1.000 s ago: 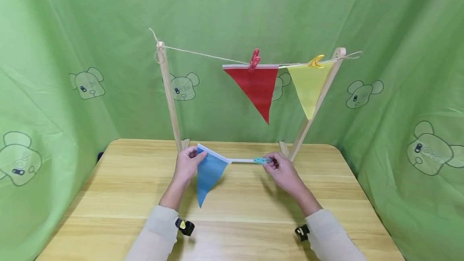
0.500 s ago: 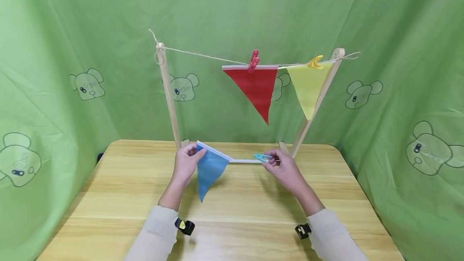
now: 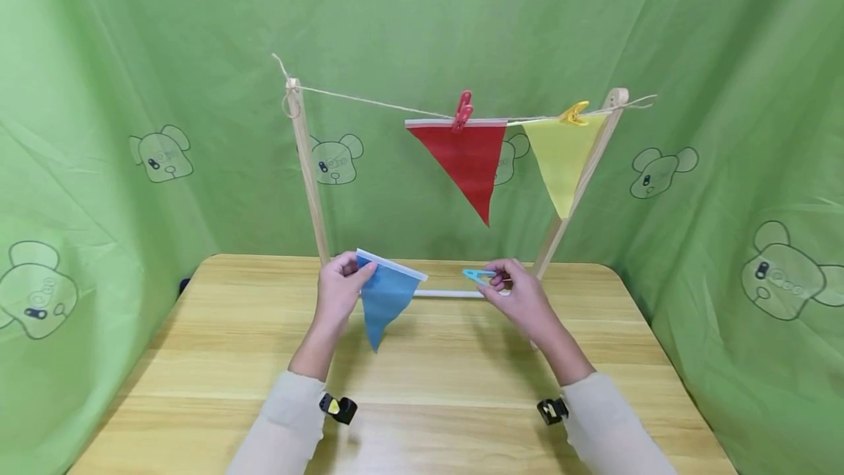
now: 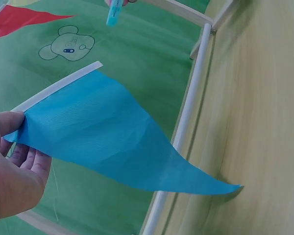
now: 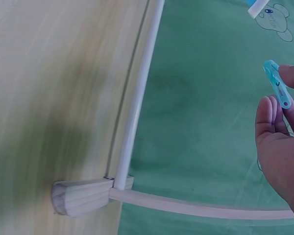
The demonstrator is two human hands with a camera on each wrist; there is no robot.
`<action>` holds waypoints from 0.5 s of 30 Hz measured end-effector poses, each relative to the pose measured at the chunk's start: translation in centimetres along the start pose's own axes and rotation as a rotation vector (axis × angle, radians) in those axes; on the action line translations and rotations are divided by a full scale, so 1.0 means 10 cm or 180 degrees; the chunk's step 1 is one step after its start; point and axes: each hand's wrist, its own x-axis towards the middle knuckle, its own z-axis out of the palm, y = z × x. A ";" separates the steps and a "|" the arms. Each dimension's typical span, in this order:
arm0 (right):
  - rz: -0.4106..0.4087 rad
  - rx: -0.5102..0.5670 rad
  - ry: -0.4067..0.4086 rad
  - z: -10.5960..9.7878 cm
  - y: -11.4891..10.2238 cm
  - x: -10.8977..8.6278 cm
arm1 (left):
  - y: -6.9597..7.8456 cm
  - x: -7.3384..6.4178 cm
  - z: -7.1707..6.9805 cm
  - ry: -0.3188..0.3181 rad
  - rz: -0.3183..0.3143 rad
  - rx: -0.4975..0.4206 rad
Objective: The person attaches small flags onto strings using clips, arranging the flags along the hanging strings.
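My left hand (image 3: 338,292) pinches a blue triangular flag (image 3: 387,295) by the left end of its white top edge. The flag hangs above the table with its tip pointing down; in the left wrist view the whole blue flag (image 4: 108,132) spreads out from thumb and fingers. My right hand (image 3: 521,295) pinches a light blue clothespin (image 3: 476,276) between thumb and fingers, to the right of the flag and apart from it. The right wrist view shows the clothespin (image 5: 277,84) at the fingertips. Higher up, a string (image 3: 369,100) bears a red flag (image 3: 471,160) and a yellow flag (image 3: 560,160).
Two wooden posts (image 3: 306,167) hold the string, joined low down by a white bar (image 3: 451,294). A red clothespin (image 3: 463,110) and a yellow clothespin (image 3: 575,113) grip the hanging flags. Beneath lies the wooden table (image 3: 422,380); a green curtain (image 3: 395,20) surrounds it.
The left hand has raised the blue flag slightly, and its top edge has come away from in front of the white bar. The right hand has lifted the light blue clothespin above the bar.
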 end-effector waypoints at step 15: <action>-0.0125 0.0268 0.0139 -0.04 -0.18 0.01 | 0.10 0.01 0.01 0.0101 0.0135 -0.0160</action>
